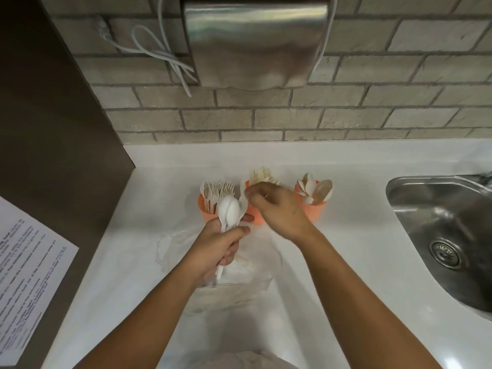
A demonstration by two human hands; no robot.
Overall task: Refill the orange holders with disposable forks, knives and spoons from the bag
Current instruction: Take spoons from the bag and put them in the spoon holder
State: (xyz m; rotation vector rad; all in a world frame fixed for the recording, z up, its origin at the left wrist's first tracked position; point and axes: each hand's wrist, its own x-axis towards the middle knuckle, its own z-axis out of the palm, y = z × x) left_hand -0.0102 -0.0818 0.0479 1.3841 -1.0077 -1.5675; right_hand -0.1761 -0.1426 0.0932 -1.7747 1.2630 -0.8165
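The bundle of white spoons (229,209) stands bowls-up in the left hand (221,249), whose fingers (239,231) are wrapped round the handles. It is held just in front of the left holder (206,210), which is packed with forks. One slim white piece (242,191) sticks up at the bundle's right edge. The right hand (279,211) reaches across to it, in front of the middle holder (257,218). Its fingers (253,195) curl beside that piece, but blur hides whether they grip it.

The step looks like sorting: drawing single pieces out of the held bunch. Spoon bowls already show in the right holder (312,209), so the spoons seem to belong there. The next move likely calls for a firm pinch, then a carry to the matching holder. The clear bag (239,291) lies on the worktop (346,249) under the left wrist.
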